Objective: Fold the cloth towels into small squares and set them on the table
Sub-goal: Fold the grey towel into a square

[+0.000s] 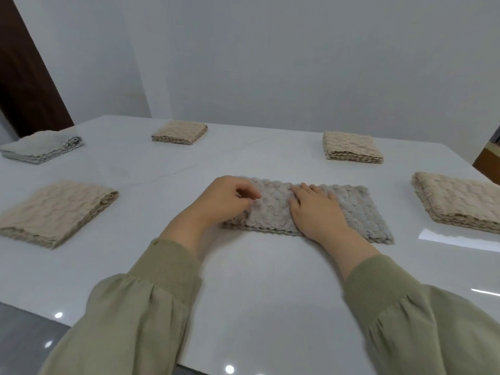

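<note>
Grey towel (pixel 351 209), nubbly weave, lies folded into a long strip at centre frame on the white table (pixel 257 293). Long side runs left to right, slightly skewed, right end lower in frame.

Left hand (pixel 227 198): on the strip's left end, fingers curled in, thumb and fingertips pinching the cloth there. That end looks a little bunched under the grip.

Right hand (pixel 316 209): palm down on the middle of the strip, fingers straight and together, pointing toward the top of the frame, pressing the cloth flat. Nothing grasped.

Both arms in olive sleeves (pixel 151 307) with ribbed cuffs, coming in from the lower edge.

Other towels, all folded and lying on the table, well apart from one another:
- left beige towel (pixel 54 212), mid-left of frame, larger fold, layered edges facing the viewer.
- upper beige towel (pixel 180 132), small square, upper centre-left.
- upper-right beige towel (pixel 351 148), small square, upper right.
- right beige towel (pixel 460 204), at right edge, partly cut off by the frame.
- pale towel (pixel 43 146), greyish white, upper left near the table's corner.

Plain white wall (pixel 270 63) behind; dark brown door (pixel 24 77) at upper left.
</note>
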Tool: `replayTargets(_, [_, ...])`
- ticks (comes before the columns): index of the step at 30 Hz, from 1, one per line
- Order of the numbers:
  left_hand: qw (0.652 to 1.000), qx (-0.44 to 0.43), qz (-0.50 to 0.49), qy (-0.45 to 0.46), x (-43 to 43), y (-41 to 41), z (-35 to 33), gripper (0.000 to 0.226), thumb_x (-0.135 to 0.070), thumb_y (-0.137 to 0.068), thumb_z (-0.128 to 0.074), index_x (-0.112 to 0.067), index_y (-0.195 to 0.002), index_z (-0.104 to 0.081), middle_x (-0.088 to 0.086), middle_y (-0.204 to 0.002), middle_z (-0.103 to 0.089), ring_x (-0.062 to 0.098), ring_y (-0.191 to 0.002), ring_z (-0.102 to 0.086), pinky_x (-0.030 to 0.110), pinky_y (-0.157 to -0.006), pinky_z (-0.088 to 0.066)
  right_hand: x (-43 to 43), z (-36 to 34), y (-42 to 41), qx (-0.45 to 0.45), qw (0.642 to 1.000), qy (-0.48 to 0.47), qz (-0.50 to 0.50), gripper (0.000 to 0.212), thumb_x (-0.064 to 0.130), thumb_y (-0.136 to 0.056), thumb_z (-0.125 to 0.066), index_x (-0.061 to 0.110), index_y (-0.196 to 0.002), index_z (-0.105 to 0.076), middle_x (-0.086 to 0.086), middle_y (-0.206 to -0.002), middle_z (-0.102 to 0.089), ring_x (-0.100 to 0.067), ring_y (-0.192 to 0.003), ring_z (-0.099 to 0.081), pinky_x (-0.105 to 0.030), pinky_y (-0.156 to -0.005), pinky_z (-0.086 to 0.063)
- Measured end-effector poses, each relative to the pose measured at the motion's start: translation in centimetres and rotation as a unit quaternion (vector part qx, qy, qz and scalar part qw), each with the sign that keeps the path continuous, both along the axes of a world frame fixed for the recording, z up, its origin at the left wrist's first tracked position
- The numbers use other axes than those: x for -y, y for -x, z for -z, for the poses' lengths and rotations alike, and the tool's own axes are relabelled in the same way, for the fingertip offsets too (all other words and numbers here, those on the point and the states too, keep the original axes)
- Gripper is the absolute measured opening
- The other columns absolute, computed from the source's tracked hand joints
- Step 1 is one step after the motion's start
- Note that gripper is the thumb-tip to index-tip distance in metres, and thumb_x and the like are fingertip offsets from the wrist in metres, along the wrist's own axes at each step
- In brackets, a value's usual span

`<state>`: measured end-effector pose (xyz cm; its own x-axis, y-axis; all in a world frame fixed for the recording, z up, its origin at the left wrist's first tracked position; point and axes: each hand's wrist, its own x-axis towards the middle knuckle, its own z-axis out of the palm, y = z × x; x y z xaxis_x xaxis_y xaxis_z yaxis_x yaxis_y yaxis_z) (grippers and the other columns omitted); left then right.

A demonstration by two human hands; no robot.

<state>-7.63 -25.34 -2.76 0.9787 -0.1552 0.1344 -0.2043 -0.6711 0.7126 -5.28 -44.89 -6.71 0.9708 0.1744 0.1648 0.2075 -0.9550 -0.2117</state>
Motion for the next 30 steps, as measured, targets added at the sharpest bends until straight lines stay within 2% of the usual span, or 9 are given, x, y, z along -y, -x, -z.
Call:
replayTargets(3, [0.998,-0.042,0.032,-0.023,-1.9,1.0,-0.6,0.01,-0.01,-0.075,-0.076,-0.016,-0.083,-0.074,-0.006,-0.081,-0.066,-0.01,-0.055,-0.054,0.003,-0.058,-0.04,-0.1,-0.1,0.1,0.004,1.0,-0.013,-0.003,0.047,0.033,-0.101,-0.023,0.019,-0.144,-0.033,-0.001,-0.151,-0.032,-0.02,-0.141,-0.023,-0.045,-0.115,-0.01])
replayTargets(9, [0.993,-0.035,0.054,-0.103,-3.0,1.5,-0.5,0.019,-0.011,-0.068,-0.079,-0.028,-0.075,-0.072,-0.005,-0.092,-0.065,-0.004,-0.074,-0.056,0.007,-0.065,-0.042,-0.1,-0.2,0.1,0.035,0.998,-0.052,0.0,0.039,0.027,-0.099,-0.028,0.013,-0.127,-0.052,-0.004,-0.127,-0.055,-0.023,-0.123,-0.043,-0.046,-0.109,-0.027])
replayTargets(13, [0.994,-0.019,0.049,-0.1,-2.8,1.6,-0.6,0.014,-0.006,-0.072,-0.073,-0.02,-0.074,-0.074,-0.005,-0.08,-0.068,-0.008,-0.06,-0.055,0.005,-0.056,-0.04,0.0,-0.2,0.2,0.04,0.997,-0.066,-0.003,0.038,0.025,-0.099,-0.03,0.012,-0.125,-0.054,-0.004,-0.125,-0.056,-0.023,-0.121,-0.045,-0.046,-0.108,-0.029])
replayTargets(17, [0.995,-0.015,0.047,-0.092,-2.9,1.7,-1.0,0.014,-0.003,-0.074,-0.069,-0.017,-0.072,-0.073,0.001,-0.073,-0.07,-0.003,-0.053,-0.055,0.007,-0.053,-0.042,0.0,-0.2,0.1,0.043,0.997,-0.07,-0.002,0.036,0.025,-0.099,-0.031,0.012,-0.122,-0.055,-0.005,-0.12,-0.058,-0.024,-0.117,-0.048,-0.044,-0.105,-0.032])
replayTargets(20, [0.992,-0.033,0.054,-0.112,-3.0,1.7,-1.1,0.015,-0.005,-0.074,-0.069,-0.019,-0.07,-0.073,0.0,-0.075,-0.071,-0.002,-0.056,-0.056,0.01,-0.056,-0.045,0.0,-0.1,0.1,0.044,0.996,-0.072,0.001,0.036,0.025,-0.099,-0.032,0.012,-0.122,-0.055,-0.005,-0.119,-0.059,-0.024,-0.115,-0.049,-0.042,-0.104,-0.033])
replayTargets(23, [0.984,-0.075,0.067,-0.15,-3.0,1.7,-0.9,0.012,-0.013,-0.076,-0.068,-0.022,-0.068,-0.073,-0.004,-0.076,-0.071,0.003,-0.065,-0.06,0.022,-0.064,-0.051,-0.1,0.0,-0.1,0.039,0.998,-0.052,0.005,0.037,0.025,-0.098,-0.03,0.012,-0.122,-0.055,-0.005,-0.119,-0.058,-0.024,-0.116,-0.048,-0.043,-0.104,-0.033])
replayTargets(25, [0.988,-0.033,0.023,-0.146,-2.8,1.5,-0.8,0.013,-0.017,-0.081,-0.063,-0.017,-0.072,-0.073,0.001,-0.077,-0.071,0.011,-0.069,-0.062,0.026,-0.066,-0.051,-0.2,0.1,-0.1,0.042,0.998,-0.041,0.007,0.038,0.025,-0.098,-0.029,0.012,-0.123,-0.054,-0.005,-0.121,-0.057,-0.024,-0.118,-0.046,-0.043,-0.105,-0.031])
replayTargets(28, [0.974,0.126,-0.07,-0.175,-0.7,0.5,-0.2,0.024,-0.019,-0.092,-0.05,-0.016,-0.099,-0.072,0.003,-0.1,-0.07,0.021,-0.099,-0.058,0.034,-0.086,-0.046,-0.3,0.1,-0.1,0.051,0.998,-0.029,0.015,0.038,0.026,-0.098,-0.028,0.011,-0.12,-0.055,-0.006,-0.121,-0.057,-0.025,-0.118,-0.047,-0.045,-0.105,-0.031])
replayTargets(30, [0.969,0.159,-0.068,-0.179,1.6,-0.3,0.4,0.03,-0.02,-0.095,-0.042,-0.017,-0.113,-0.066,0.004,-0.112,-0.066,0.024,-0.111,-0.05,0.035,-0.092,-0.041,-0.3,0.2,-0.1,0.052,0.998,-0.018,0.018,0.038,0.026,-0.098,-0.027,0.011,-0.12,-0.054,-0.006,-0.122,-0.057,-0.026,-0.119,-0.046,-0.046,-0.106,-0.031])
